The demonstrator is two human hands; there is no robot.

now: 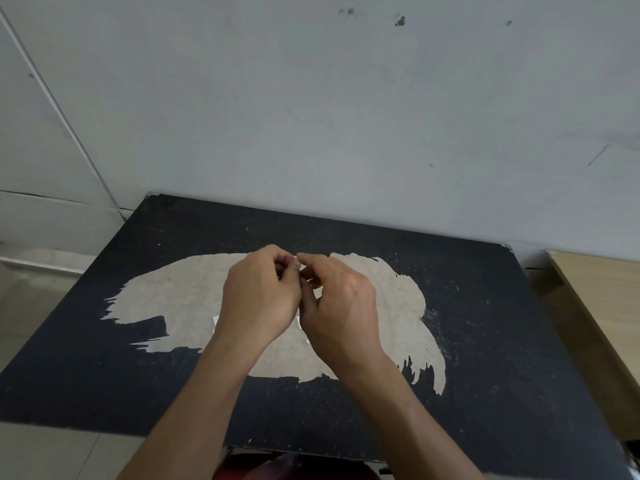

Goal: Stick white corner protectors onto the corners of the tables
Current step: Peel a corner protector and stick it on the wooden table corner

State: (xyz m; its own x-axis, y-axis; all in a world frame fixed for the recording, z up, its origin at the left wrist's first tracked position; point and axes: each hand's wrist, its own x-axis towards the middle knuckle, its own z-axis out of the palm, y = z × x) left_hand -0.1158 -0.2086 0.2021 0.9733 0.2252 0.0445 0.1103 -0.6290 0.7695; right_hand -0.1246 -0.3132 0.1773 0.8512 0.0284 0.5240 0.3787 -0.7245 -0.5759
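Note:
A black table [485,341] with a large worn beige patch fills the lower view, pushed against a grey wall. My left hand [258,296] and my right hand [341,303] are held together above the table's middle, fingertips meeting. They pinch a small whitish piece [304,277], mostly hidden by the fingers; I cannot tell whether it is a corner protector or its backing. Small white bits [215,320] lie on the table below my hands, partly hidden. The table's far left corner [152,195] and far right corner [507,247] look bare.
A light wooden table [602,306] stands close to the right. White panels [41,150] and a pale floor [34,299] lie to the left. A dark red object [294,465] shows below the table's near edge.

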